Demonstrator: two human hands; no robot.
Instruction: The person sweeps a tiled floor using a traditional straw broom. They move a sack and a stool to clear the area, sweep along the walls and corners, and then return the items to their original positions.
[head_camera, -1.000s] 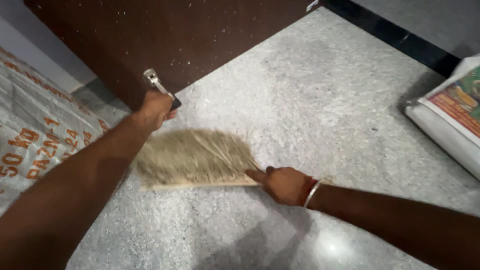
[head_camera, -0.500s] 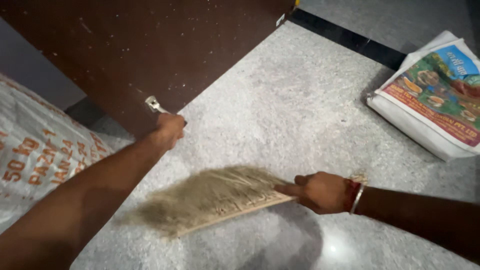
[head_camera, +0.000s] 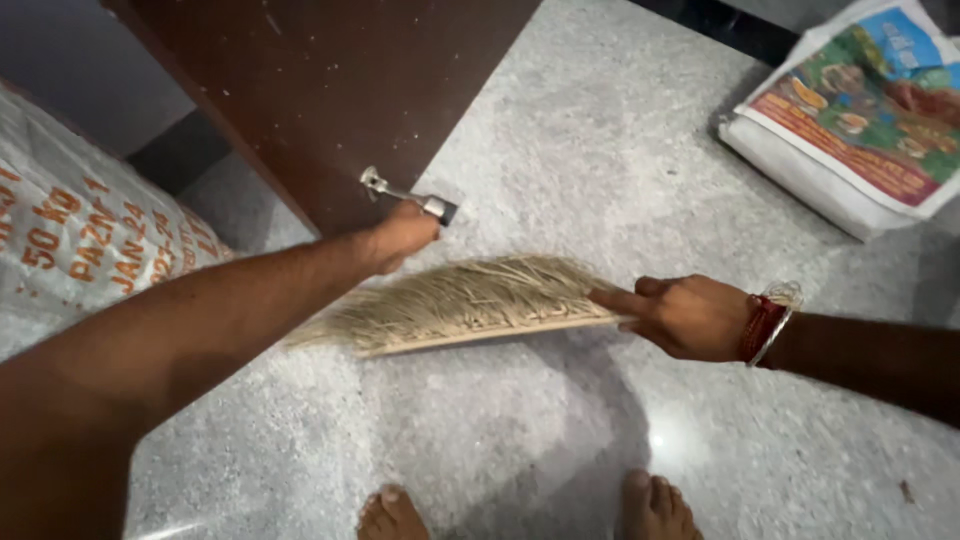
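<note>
right hand (head_camera: 690, 318) clenching broom (head_camera: 455, 305), bristles lying low over granite floor (head_camera: 560, 130) | left hand (head_camera: 400, 238) gripping metal door stopper (head_camera: 410, 197) on brown door (head_camera: 330, 90) | risk: bristles snagging stopper, door swinging if left grip is slipping

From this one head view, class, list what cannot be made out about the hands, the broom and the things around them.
- Left hand: its fingers face away, so its hold on the metal door stopper is hidden.
- Broom: bristles blurred; the right hand covers its handle.
- Printed sack: cut by the left edge.
- Newspaper bundle: cut by the right edge.
- Feet: cut by the bottom edge.
</note>
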